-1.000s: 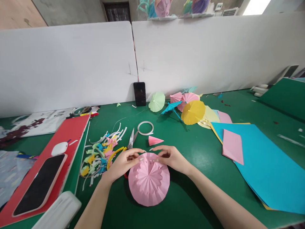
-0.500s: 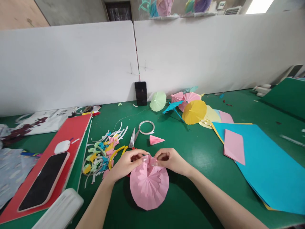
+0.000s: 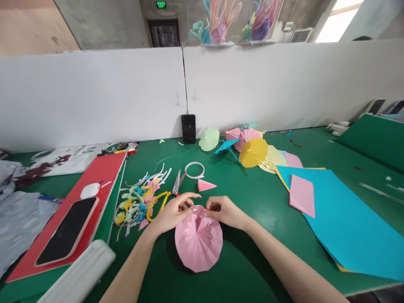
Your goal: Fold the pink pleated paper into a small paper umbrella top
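A round pink pleated paper [image 3: 199,248], creased outward from its middle, is held just above the green table. My left hand [image 3: 176,212] pinches its upper left edge between thumb and fingers. At the upper right edge my right hand [image 3: 222,211] pinches the same paper, close to the left thumb. The overlap between the thumbs is partly hidden by the fingers. Beyond the hands lie a small folded pink paper cone [image 3: 206,185], a ring of narrow white tape [image 3: 194,170] and scissors [image 3: 177,183] with their blades apart.
Coloured paper scraps [image 3: 139,200] are heaped at left, beside a red board [image 3: 110,168] bearing a phone [image 3: 67,231]. Small paper umbrellas [image 3: 253,152] lie before the white partition [image 3: 126,92]. Blue paper sheets [image 3: 350,223] with a pink paper piece [image 3: 302,195] cover the right side.
The camera view has tilted up a little. My left index finger has straightened and lifted off the pink paper, while both hands keep pinching its upper edge.
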Action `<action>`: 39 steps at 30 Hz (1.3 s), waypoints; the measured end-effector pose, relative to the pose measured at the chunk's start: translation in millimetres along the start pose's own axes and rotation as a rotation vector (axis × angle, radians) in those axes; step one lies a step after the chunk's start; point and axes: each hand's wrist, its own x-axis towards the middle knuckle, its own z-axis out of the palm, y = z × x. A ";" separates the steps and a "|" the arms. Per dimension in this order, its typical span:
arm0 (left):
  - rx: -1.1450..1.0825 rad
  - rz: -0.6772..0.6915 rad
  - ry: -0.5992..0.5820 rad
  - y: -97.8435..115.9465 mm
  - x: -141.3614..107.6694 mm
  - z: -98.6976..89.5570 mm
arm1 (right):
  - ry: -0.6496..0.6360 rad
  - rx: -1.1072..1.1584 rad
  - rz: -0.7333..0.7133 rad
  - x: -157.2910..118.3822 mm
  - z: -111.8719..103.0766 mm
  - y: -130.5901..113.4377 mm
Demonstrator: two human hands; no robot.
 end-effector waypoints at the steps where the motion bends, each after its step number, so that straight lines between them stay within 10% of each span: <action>1: 0.005 0.008 0.017 -0.1 0.1 1.1 | 0.009 -0.007 -0.013 -0.4 0.2 -0.7; 39: -0.009 0.036 0.280 8.7 3.2 12.8 | 0.070 0.099 0.074 -2.7 0.4 -5.5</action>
